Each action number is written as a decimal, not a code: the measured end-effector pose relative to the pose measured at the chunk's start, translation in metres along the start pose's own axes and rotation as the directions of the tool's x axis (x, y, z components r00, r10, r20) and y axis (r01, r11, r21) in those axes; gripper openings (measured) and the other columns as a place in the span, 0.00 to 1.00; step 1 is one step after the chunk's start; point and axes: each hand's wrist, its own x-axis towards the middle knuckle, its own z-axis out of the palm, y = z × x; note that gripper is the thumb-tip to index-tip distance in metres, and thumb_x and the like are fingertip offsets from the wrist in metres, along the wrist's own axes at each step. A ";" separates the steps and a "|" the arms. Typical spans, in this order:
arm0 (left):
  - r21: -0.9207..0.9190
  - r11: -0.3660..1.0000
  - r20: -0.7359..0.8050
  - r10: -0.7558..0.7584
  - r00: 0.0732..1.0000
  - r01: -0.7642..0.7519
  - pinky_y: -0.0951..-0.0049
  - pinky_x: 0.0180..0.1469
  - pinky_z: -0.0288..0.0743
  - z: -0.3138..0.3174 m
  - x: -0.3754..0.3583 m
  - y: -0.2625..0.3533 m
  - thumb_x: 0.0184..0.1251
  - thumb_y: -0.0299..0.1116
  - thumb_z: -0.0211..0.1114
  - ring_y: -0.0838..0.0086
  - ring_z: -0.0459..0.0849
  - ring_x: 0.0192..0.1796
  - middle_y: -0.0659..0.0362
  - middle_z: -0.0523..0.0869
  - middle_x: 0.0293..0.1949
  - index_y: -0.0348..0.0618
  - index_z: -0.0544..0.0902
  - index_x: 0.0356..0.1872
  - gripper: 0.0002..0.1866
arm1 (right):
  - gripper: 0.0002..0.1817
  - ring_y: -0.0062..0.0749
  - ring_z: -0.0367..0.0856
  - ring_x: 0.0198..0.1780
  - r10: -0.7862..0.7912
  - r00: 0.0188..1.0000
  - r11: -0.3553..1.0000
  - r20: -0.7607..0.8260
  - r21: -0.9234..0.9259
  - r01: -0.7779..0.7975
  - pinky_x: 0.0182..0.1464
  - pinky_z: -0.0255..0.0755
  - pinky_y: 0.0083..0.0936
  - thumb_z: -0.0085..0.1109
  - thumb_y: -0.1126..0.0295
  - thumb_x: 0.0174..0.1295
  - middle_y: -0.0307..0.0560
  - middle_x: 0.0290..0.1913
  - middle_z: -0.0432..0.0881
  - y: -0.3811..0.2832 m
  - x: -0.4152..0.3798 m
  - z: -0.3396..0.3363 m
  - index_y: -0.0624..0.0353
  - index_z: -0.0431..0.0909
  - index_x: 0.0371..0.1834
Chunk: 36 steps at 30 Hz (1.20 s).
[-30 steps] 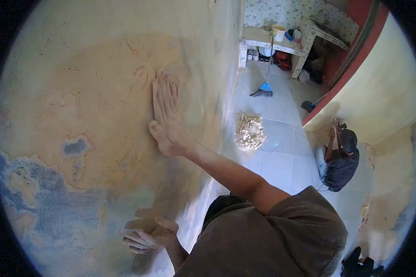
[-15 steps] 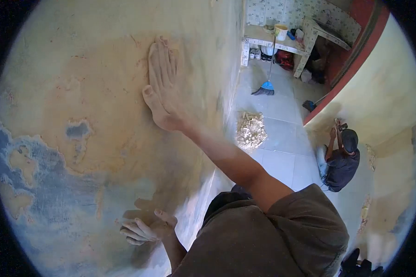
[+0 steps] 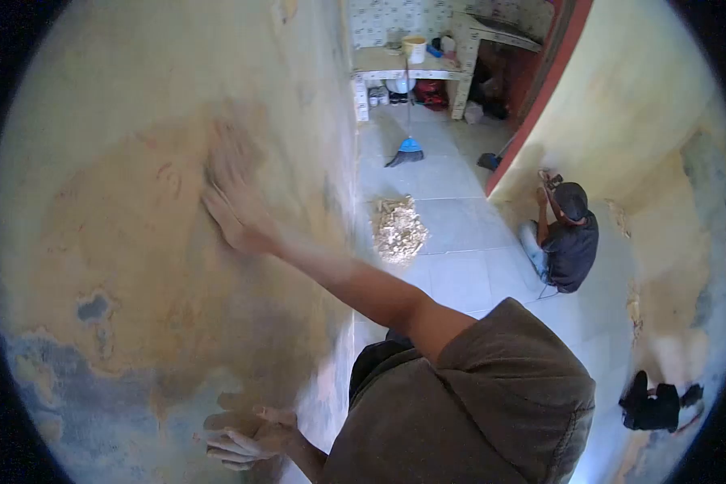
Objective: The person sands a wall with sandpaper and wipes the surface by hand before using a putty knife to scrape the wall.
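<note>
Nearest to me is the sleeve (image 3: 516,347) of my brown shirt. My left hand (image 3: 254,442) is low beside the wall (image 3: 145,274), with its fingers a little spread and the thumb apart. Its shadow falls just there, and I cannot tell if the fingertips touch. I see nothing held in it.

Higher up, my right hand (image 3: 235,202) lies flat on the wall, over a tan area, the arm reaching across. Its fingers are long and seem almost pressed together, but they are blurred, and I cannot tell if something thin is under the palm. Below it the wall has a small dark patch (image 3: 93,307) with a rough edge, and a wider blue-grey patch (image 3: 97,403).

I judge that the pressure of my right hand should be light and even, with the whole palm flat, and more gentle near the raised edges, where flakes could break off. The left hand can help my balance if it rests softly.

On the tiled floor (image 3: 460,270), near the foot of the wall, is a pile of pale crumbs (image 3: 399,232). A co-worker (image 3: 573,242) sits low, facing the opposite wall (image 3: 621,121). Farther away are a blue broom (image 3: 410,148) and a bucket (image 3: 415,50) on a tiled surface (image 3: 375,60).
</note>
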 end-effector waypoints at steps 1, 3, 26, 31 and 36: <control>-0.004 1.000 -0.002 -0.001 1.000 0.001 0.45 0.70 0.51 0.001 -0.002 0.000 0.71 0.51 0.53 0.46 0.66 0.71 0.42 0.72 0.67 0.47 0.69 0.63 0.27 | 0.37 0.59 0.27 0.79 0.004 1.000 0.999 0.019 -0.041 -0.004 0.78 0.24 0.47 0.39 0.60 0.70 0.69 0.78 0.35 -0.003 0.027 -0.009 0.76 0.41 0.74; -0.028 1.000 -0.049 0.005 0.999 -0.007 0.45 0.69 0.55 0.007 -0.003 0.000 0.70 0.51 0.54 0.45 0.69 0.69 0.42 0.73 0.66 0.46 0.71 0.63 0.27 | 0.38 0.58 0.27 0.79 0.006 0.998 0.996 0.070 -0.092 0.000 0.78 0.24 0.47 0.39 0.60 0.70 0.68 0.78 0.35 0.002 0.037 -0.015 0.75 0.40 0.75; 0.236 0.972 -0.142 0.056 0.988 -0.021 0.55 0.60 0.63 0.010 0.012 0.015 0.56 0.38 0.74 0.52 0.77 0.60 0.46 0.80 0.56 0.44 0.73 0.54 0.26 | 0.38 0.55 0.27 0.80 0.137 0.883 0.979 0.448 -0.195 -0.053 0.78 0.24 0.45 0.35 0.56 0.73 0.63 0.79 0.34 0.026 -0.174 0.020 0.72 0.38 0.76; 0.077 0.997 -0.095 0.027 0.995 -0.020 0.56 0.58 0.64 0.003 0.008 0.013 0.59 0.38 0.70 0.54 0.76 0.56 0.47 0.79 0.52 0.40 0.73 0.55 0.25 | 0.32 0.48 0.32 0.80 0.277 0.746 0.934 0.606 0.014 -0.358 0.79 0.31 0.40 0.29 0.57 0.77 0.57 0.80 0.38 0.031 -0.296 -0.047 0.63 0.40 0.78; -0.206 0.978 -0.093 -0.061 0.994 0.041 0.57 0.57 0.65 -0.010 0.015 0.001 0.63 0.38 0.67 0.56 0.75 0.53 0.47 0.78 0.49 0.37 0.72 0.56 0.24 | 0.27 0.43 0.52 0.77 0.579 0.585 0.729 0.568 -0.039 -0.683 0.77 0.45 0.33 0.31 0.59 0.78 0.53 0.77 0.55 0.011 -0.346 -0.123 0.61 0.56 0.74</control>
